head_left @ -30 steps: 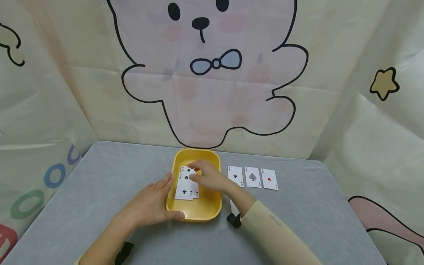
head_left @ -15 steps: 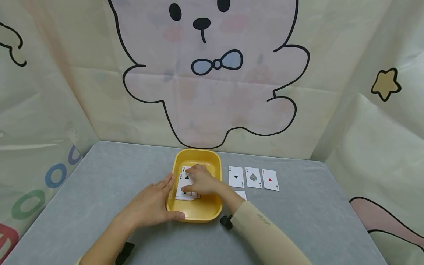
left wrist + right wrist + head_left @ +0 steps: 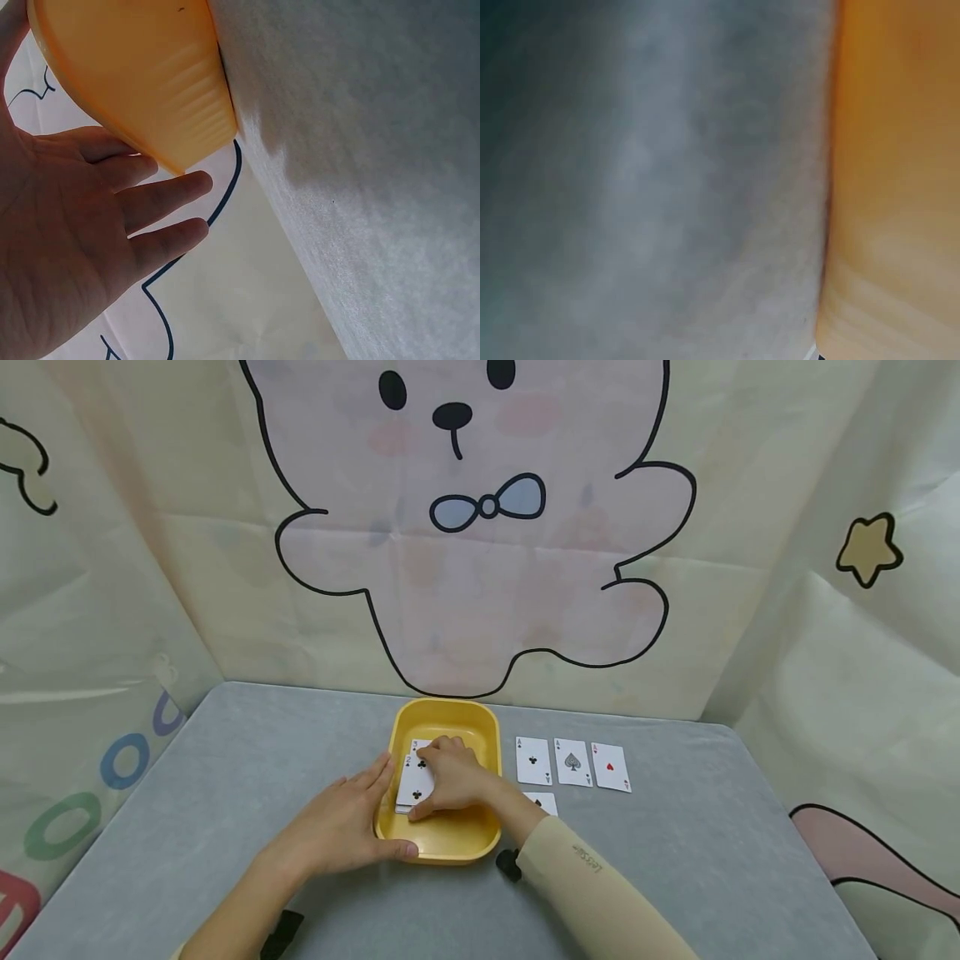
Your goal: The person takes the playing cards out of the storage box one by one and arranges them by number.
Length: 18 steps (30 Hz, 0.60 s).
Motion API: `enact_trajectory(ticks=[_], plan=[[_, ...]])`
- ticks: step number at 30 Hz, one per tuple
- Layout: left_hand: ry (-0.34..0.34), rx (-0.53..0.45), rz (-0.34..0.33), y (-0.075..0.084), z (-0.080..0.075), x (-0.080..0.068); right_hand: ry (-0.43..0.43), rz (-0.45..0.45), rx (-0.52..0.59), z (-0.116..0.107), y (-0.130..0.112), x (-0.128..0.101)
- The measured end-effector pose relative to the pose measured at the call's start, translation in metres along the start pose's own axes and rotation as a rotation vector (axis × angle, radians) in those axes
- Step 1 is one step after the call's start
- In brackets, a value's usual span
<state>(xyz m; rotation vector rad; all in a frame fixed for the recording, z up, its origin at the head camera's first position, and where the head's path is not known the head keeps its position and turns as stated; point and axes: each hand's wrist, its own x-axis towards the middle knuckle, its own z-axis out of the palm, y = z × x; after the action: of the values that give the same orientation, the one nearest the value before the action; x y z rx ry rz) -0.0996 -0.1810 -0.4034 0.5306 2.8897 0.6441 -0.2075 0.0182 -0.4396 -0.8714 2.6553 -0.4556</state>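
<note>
A yellow tray (image 3: 450,843) holds a small overlapping pile of playing cards (image 3: 414,777), faces up; a 2 and a 3 of clubs show at the left. My left hand (image 3: 341,822) rests against the tray's left side, fingers nearly straight, thumb along its front edge. The left wrist view has the fingers (image 3: 161,202) spread beside the tray's outer wall (image 3: 150,82). Reaching over the right side, my right hand (image 3: 453,781) grips at the pile, thumb at the near end and fingertips near the far end, covering some cards. In the right wrist view only the tray wall (image 3: 900,187) shows clearly.
Three aces (image 3: 573,762) lie face up in a row on the grey table (image 3: 675,860), right of the tray. Another card (image 3: 542,802) lies nearer, partly hidden by my right forearm. A printed cloth backdrop (image 3: 487,610) stands behind the table.
My right hand has moved left and down over the pile, and its thumb has slid to the cards' near end. More of the nearer card on the table shows. The left hand stays put.
</note>
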Motion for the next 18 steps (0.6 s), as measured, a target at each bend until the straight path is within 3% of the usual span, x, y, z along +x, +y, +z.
enact_trajectory(ticks=[18], plan=[[0.003, 0.006, -0.004, -0.0017, 0.0029, 0.0014, -0.003, 0.023, -0.001, -0.0004, -0.0005, 0.0017]])
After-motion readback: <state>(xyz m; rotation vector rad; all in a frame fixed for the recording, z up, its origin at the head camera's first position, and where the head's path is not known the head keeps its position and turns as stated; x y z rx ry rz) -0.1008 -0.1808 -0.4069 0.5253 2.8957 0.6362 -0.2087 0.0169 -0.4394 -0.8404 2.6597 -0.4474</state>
